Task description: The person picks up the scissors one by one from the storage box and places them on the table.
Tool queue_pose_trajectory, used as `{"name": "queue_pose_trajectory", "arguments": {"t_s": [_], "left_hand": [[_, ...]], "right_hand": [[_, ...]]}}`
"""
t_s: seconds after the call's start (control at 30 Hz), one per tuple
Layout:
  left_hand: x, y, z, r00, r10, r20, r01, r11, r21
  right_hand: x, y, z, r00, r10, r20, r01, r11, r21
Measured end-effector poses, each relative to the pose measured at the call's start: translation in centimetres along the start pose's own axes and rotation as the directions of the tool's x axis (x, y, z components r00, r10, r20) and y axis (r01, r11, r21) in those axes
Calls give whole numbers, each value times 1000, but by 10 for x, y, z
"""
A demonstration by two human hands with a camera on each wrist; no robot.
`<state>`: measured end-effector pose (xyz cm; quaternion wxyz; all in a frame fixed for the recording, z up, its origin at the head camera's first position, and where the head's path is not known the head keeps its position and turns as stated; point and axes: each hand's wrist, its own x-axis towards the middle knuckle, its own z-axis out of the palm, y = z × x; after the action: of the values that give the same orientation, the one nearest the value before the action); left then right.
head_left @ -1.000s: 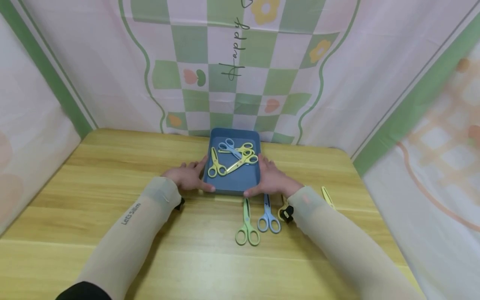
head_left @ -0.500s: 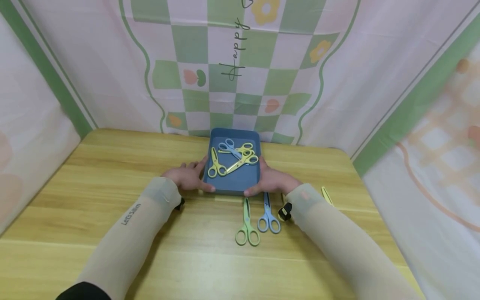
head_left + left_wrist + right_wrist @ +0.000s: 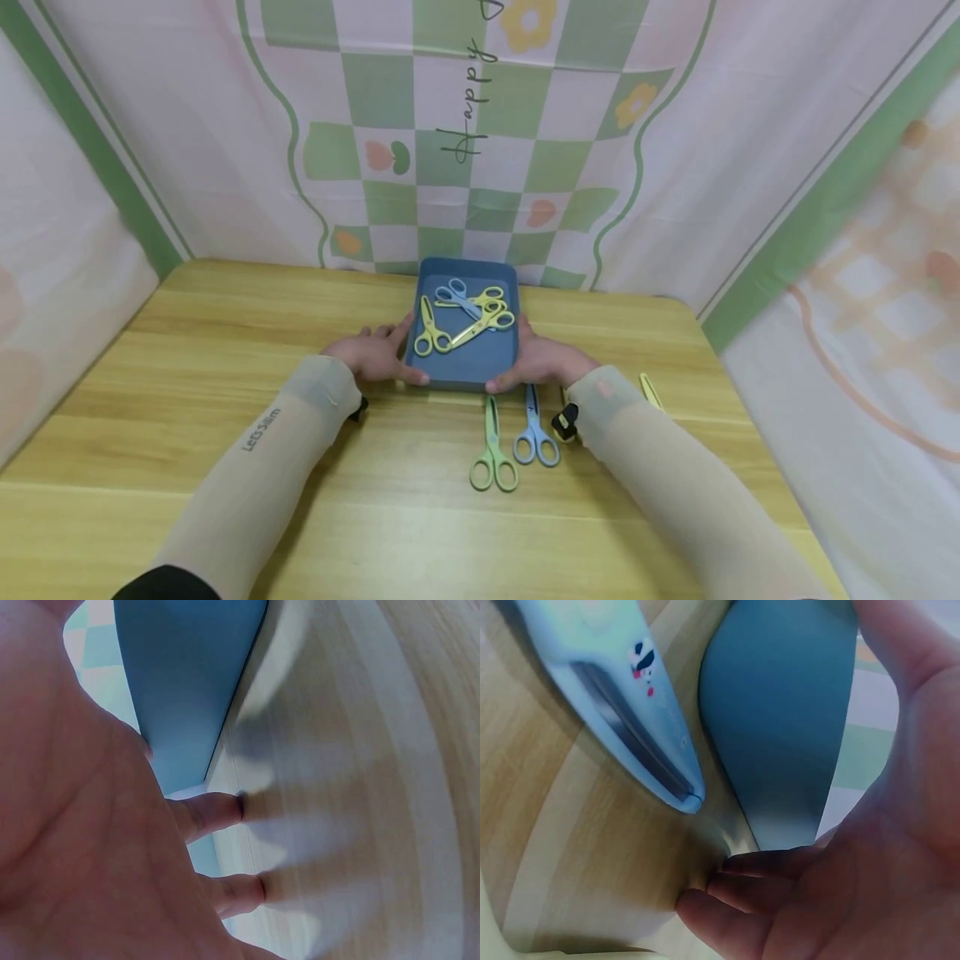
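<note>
A blue tray stands at the back of the table, holding a blue pair of scissors and several yellow ones. My left hand touches its left side, thumb at the front corner, fingers spread. On the opposite side my right hand touches the tray, its thumb at the front right corner. In the left wrist view, fingertips rest on the tabletop beside the tray wall. The right wrist view shows fingertips on the table near the tray wall and blue scissors.
In front of the tray lie green scissors and blue scissors. Yellow scissors lie farther right, partly behind the right sleeve. A patterned curtain hangs behind the wooden table.
My right wrist has shifted slightly to the left, and its band now covers more of the scissors beneath it. Both hands stay at the tray, which keeps its place on the table.
</note>
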<state>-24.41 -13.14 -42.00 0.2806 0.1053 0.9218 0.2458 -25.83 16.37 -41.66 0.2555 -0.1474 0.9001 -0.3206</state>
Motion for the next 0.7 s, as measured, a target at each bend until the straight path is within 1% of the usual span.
{"name": "queue_pose_trajectory", "arguments": {"t_s": [0.23,0.43,0.7], "left_hand": [[1,-1,1,1000,-3,5,3,1000,5],[1,-1,1,1000,-5,16,5,1000,-4],[4,-3,2,1000,-7,10,7,1000,9]], "right_hand": [[1,0,0,1000,13,-9,-14,1000,-6],[-1,-3,-2,999,53,3,-52,997,-62],[-1,-7,-4,996,85,14,-84,991,-100]]}}
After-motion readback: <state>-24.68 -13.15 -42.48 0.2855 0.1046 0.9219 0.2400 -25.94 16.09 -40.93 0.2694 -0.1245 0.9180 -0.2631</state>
